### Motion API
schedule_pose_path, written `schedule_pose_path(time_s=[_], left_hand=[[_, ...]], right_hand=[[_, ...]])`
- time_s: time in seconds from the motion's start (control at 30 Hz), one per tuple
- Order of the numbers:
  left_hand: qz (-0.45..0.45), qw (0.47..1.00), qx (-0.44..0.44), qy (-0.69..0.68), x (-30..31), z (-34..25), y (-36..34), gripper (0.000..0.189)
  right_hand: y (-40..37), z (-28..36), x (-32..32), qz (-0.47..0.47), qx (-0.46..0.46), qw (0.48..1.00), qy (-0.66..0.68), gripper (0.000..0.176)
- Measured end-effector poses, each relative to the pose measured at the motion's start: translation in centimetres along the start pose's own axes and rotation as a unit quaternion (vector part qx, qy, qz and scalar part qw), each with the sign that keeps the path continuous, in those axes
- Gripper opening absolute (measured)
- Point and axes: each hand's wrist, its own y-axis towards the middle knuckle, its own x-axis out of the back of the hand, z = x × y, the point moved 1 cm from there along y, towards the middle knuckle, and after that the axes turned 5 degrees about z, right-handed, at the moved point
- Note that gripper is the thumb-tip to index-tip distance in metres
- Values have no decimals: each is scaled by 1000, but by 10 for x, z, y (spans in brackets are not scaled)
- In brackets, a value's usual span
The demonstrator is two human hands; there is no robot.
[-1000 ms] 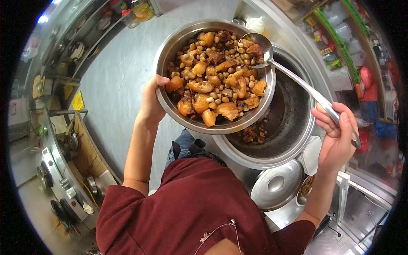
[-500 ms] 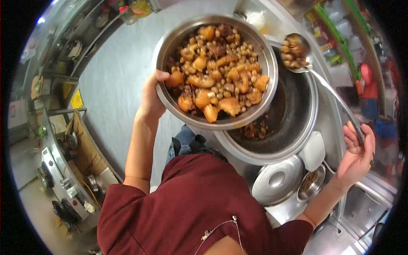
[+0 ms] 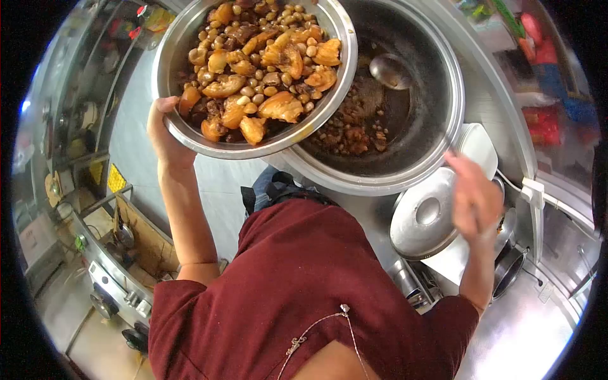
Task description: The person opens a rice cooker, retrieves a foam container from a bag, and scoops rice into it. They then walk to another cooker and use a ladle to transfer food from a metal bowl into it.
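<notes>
While held over the near rim of the wide steel pot (image 3: 437,114), steel bowl (image 3: 174,50) heaped with glossy brown chunks and pale beans.
Overlapping the pot's edge, slightly tilted, grasped at its rim by the left hand (image 3: 166,130). Over the round lid (image 3: 424,218), right hand (image 3: 475,202) blurred, fingers loose, grasping nothing. Ladle (image 3: 389,69) lying inside the pot, free room around.

Steel counter (image 3: 497,120), wok (image 3: 437,82) sunk in it beyond the right hand (image 3: 475,202), round lid (image 3: 421,218) just left of it, white dish (image 3: 478,142) just ahead.
</notes>
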Motion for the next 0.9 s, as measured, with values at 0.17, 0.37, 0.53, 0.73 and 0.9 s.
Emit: schedule_pose_path(time_s=[0.17,0.37,0.53,0.73,0.9], left_hand=[[17,1000,-2,-3,-6,-5,-6,54],[16,999,33,-40,4,-3,-6,52],[31,998,36,-44,-2,-4,-6,53],[37,998,34,-40,3,-1,-3,55],[31,997,47,-48,10,3,0,51]], right_hand=[[7,-2,46,-196,-113,949,220,31],[86,38,26,-6,61,998,8,23],[132,40,-29,-35,289,941,-170,27],[125,39,-42,-1,222,973,-70,25],[110,23,-6,-97,25,957,273,21]])
